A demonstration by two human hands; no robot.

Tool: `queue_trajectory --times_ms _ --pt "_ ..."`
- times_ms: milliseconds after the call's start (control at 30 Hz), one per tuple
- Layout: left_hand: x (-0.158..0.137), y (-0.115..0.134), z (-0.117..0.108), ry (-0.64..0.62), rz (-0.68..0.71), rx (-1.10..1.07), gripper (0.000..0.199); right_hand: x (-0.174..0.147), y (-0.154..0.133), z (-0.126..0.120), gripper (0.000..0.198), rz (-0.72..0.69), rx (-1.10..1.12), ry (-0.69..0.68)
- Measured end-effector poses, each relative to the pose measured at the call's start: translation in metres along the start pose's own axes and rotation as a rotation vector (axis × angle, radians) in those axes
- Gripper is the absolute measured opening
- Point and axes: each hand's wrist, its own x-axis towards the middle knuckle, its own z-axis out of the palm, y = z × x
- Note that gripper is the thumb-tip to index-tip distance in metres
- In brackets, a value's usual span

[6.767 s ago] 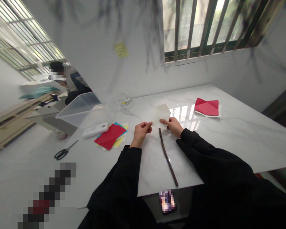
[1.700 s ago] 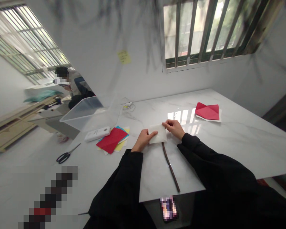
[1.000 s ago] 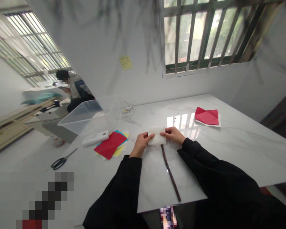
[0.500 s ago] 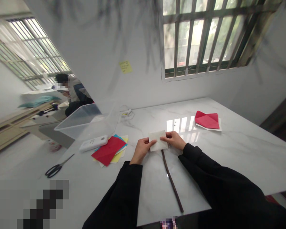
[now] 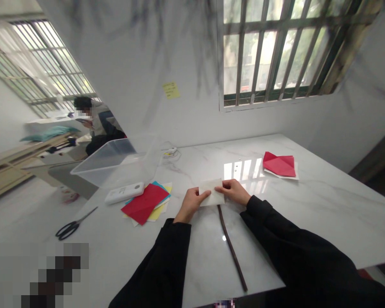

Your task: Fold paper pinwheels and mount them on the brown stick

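A small cream piece of paper [image 5: 211, 197] is held up between both hands above the table. My left hand [image 5: 191, 203] pinches its left edge, thumb on the near face. On the opposite edge, my right hand [image 5: 235, 191] grips it the same way, with the thumb pointing inward. Below the paper a thin dark brown stick [image 5: 231, 248] lies on the table, running toward the near edge; its far end is hidden behind the paper.
Left of my hands lie red, blue and yellow paper sheets [image 5: 145, 204], a white device [image 5: 124, 193], black scissors [image 5: 77, 223] and a clear plastic bin [image 5: 104, 164]. Red paper [image 5: 279, 164] rests at the right on the marble-patterned table [image 5: 327, 205]. Another person [image 5: 101, 124] sits far left.
The view has shifted slightly. Both hands keep their hold on the cream paper, which looks almost unchanged in place and tilt.
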Motion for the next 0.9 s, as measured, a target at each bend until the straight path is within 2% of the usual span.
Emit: queue_trajectory --times_ms 67,200,267,400,500,700,800,900 --pt "-0.001 0.002 0.000 0.013 0.008 0.007 0.049 0.001 0.000 -0.010 0.054 0.010 -0.093 0.089" --pt "-0.003 0.004 -0.001 0.050 0.003 -0.005 0.049 0.006 0.018 -0.042 0.034 0.106 -0.375 0.490" --pt "-0.002 0.004 -0.001 0.048 0.007 -0.016 0.051 0.010 0.032 -0.055 0.035 0.159 -0.484 0.574" --pt "-0.001 0.002 0.000 0.050 0.022 -0.019 0.056 0.023 0.048 -0.065 0.037 0.175 -0.698 0.551" --pt "0.000 0.001 0.000 0.040 0.027 -0.022 0.056 0.034 0.048 -0.063 0.033 0.203 -0.735 0.551" --pt "0.000 -0.001 -0.001 0.041 0.035 0.000 0.055 0.047 0.049 -0.064 0.022 0.171 -0.632 0.603" --pt "0.002 -0.004 -0.002 0.051 0.042 0.008 0.058 0.039 0.050 -0.069 0.021 0.096 -0.519 0.607" --pt "0.003 -0.006 -0.002 0.057 0.049 0.010 0.060 0.024 0.050 -0.071 0.019 0.085 -0.338 0.583"
